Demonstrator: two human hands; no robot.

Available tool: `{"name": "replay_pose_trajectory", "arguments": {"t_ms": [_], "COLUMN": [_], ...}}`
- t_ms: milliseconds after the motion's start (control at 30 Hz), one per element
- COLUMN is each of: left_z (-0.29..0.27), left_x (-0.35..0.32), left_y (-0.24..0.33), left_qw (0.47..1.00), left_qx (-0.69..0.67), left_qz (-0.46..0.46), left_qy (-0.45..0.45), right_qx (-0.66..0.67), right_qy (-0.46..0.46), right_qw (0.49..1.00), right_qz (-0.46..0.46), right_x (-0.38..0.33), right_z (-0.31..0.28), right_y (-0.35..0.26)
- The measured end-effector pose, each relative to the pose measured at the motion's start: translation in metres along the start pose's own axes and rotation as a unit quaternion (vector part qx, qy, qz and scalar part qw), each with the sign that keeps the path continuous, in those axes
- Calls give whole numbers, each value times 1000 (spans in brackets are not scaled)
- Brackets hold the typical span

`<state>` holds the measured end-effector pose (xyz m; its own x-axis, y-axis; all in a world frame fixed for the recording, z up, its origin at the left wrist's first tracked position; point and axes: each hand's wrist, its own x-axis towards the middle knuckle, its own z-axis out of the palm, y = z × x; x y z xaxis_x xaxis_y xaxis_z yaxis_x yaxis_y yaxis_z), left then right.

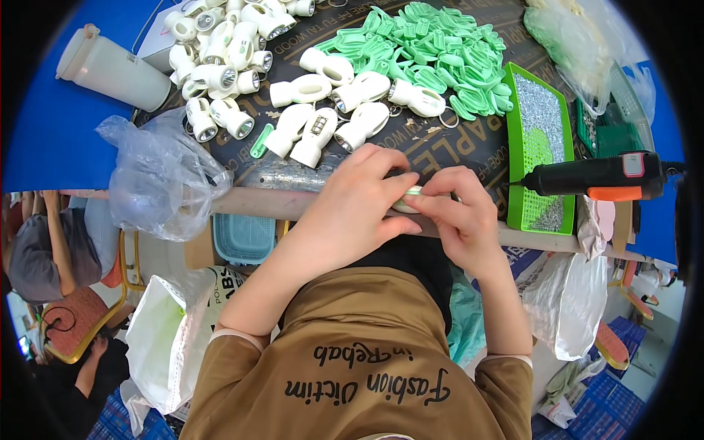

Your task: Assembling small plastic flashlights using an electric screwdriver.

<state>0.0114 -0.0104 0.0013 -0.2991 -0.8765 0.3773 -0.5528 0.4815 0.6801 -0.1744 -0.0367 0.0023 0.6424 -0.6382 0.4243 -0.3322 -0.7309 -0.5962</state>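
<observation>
Hands: both hands are brought together at the near edge of the tabletop (242, 202), fingers pinched around one small white and pale-green part (408, 199).
Left hand (352, 213): curled over the part from the left, with the thumb pressed along its underside.
Right hand (458, 213): the part's right end is gripped between thumb and forefinger.
Held part: mostly hidden by the fingers; only a sliver is seen between the two hands, just above the tabletop edge.
White housings (323, 110): small torch-like bodies, some with lenses showing, are scattered just beyond the hands; a larger heap (220, 44) is piled farther back on the left.
Green clips (433, 51): a loose pile is spread at the back, right of the white housings.
Green tray (517, 147): a perforated basket holding small silvery bits is set just right of the hands.
Glue gun (601, 177): black with an orange trigger, laid across the tray's right side.
Clear plastic bag (158, 176): crumpled at the left tabletop edge.
Translucent jug (110, 67): lying at the far left.
</observation>
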Motion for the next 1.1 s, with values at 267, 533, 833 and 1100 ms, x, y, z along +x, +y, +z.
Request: {"name": "replay_pose_trajectory", "arguments": {"t_ms": [267,533,833,1100], "left_z": [7,25,27,28], "left_x": [10,14,16,17], "left_y": [7,5,6,8], "left_qw": [994,999,999,999], "left_qx": [-47,-36,-22,-21], "left_qz": [-57,-2,3,10], "left_qy": [-78,-31,-45,-33], "right_qx": [-14,109,227,438], "right_qy": [198,455,237,247], "right_qw": [980,869,933,863], "right_qz": [1,159,145,-47], "right_x": [-18,-30,-21,-12], "right_z": [-7,-94,-113,-146], "right_y": [-9,13,23,15]}}
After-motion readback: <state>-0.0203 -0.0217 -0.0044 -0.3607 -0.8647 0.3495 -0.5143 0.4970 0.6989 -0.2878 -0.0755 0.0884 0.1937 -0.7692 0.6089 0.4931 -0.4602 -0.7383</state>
